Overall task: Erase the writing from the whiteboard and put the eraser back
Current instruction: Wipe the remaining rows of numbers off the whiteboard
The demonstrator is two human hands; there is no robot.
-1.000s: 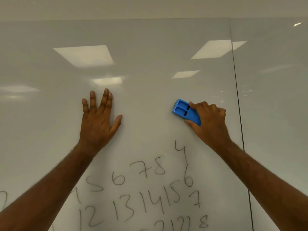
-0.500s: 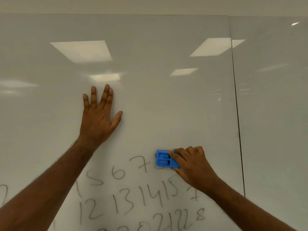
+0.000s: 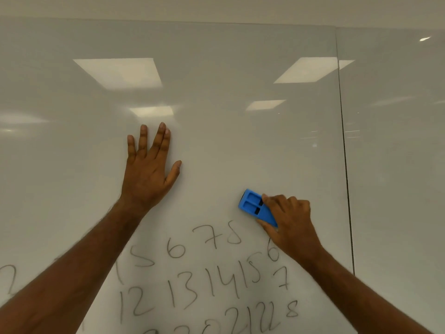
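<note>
A glossy whiteboard fills the view. Handwritten grey numbers cover its lower middle. My right hand grips a blue eraser and presses it flat on the board, just above and right of the "8" in the top row of numbers. Only the eraser's left half shows past my fingers. Flat on the board to the upper left rests my left hand, fingers spread, holding nothing. The "8" has lost its upper part.
A dark vertical seam divides this panel from another whiteboard panel on the right. Ceiling lights reflect in the upper board. More writing shows at the far left edge.
The eraser swept down from the upper right onto the "8", then came back up and to the right. The "4" is gone and the "8" is partly wiped. My left hand stayed planted.
</note>
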